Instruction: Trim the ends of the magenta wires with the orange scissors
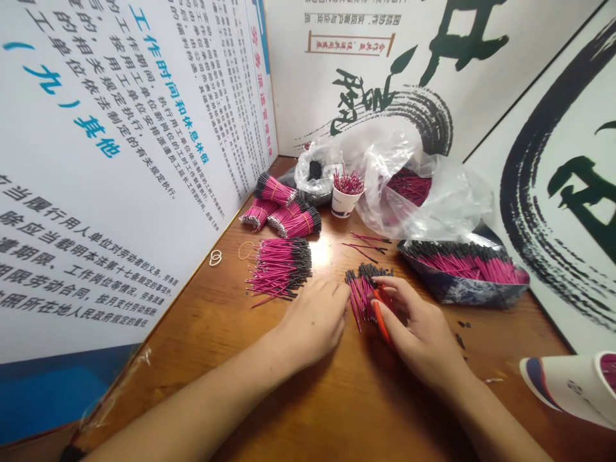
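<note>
In the head view, the step appears to be working a small pile of wires (pixel 360 301) with the orange-handled tool (pixel 382 316), midway between the bench's (pixel 337 410) side edges. The right hand (pixel 416 321) grips the tool; the left hand's (pixel 315 311) fingers curl beside the pile, their hold hidden. Next calls for separating strands without scattering them.

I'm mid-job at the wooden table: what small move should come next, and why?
Probably have the left hand draw one wire from the small pile of thin pink wires with black ends, unless it already holds one; its fingertips are hidden. It sits right beside that pile, and the right hand already grips the orange-handled tool there.
</note>
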Action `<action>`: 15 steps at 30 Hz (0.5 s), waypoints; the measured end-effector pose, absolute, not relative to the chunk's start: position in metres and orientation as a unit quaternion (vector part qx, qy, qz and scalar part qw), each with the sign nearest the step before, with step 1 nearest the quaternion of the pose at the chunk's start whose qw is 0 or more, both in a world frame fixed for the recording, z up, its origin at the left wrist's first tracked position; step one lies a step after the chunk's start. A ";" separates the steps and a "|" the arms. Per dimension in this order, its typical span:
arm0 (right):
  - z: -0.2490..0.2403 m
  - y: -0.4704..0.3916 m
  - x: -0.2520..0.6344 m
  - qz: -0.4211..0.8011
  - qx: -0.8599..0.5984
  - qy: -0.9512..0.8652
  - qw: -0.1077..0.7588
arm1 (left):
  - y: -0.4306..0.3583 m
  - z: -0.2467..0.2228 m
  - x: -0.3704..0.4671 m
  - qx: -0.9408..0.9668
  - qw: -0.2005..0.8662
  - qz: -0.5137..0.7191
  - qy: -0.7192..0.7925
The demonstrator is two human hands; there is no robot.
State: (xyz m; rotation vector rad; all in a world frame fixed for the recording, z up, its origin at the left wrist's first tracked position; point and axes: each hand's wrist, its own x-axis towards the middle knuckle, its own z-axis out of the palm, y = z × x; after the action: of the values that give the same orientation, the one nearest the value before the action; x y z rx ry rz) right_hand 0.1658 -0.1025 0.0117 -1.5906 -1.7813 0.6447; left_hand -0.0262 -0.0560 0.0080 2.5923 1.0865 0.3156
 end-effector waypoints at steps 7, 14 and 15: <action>0.011 -0.103 0.166 0.257 -0.611 -0.676 0.321 | -0.059 0.011 -0.019 0.893 0.112 0.077 0.430; 0.011 -0.103 0.165 0.251 -0.596 -0.691 0.323 | -0.053 0.012 -0.023 0.863 0.201 0.160 0.435; 0.012 -0.104 0.165 0.247 -0.594 -0.695 0.323 | -0.051 0.012 -0.025 0.842 0.250 0.185 0.441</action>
State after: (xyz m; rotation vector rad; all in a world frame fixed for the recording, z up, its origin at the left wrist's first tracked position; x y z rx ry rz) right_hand 0.1650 -0.1039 0.0119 -1.5576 -1.8225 0.6473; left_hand -0.0246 -0.0515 0.0119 2.2917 1.2020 0.5040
